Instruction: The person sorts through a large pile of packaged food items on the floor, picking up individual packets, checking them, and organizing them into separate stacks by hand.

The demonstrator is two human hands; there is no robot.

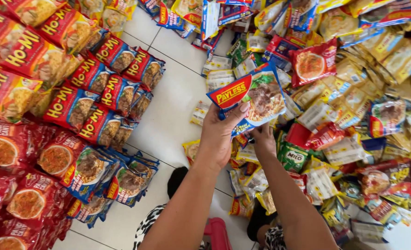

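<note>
My left hand grips a blue and red instant-noodle packet by its lower left corner and holds it up over the white tiled floor. Just under the packet, my right hand reaches in, its fingers touching the packet's lower edge. Whether the right hand grips it is not clear. Both forearms come up from the bottom middle of the view.
Red noodle packets lie in neat overlapping rows on the left, with blue packets below them. A loose heap of mixed sachets and packets covers the right side. White floor tiles show between. My patterned trousers are at the bottom.
</note>
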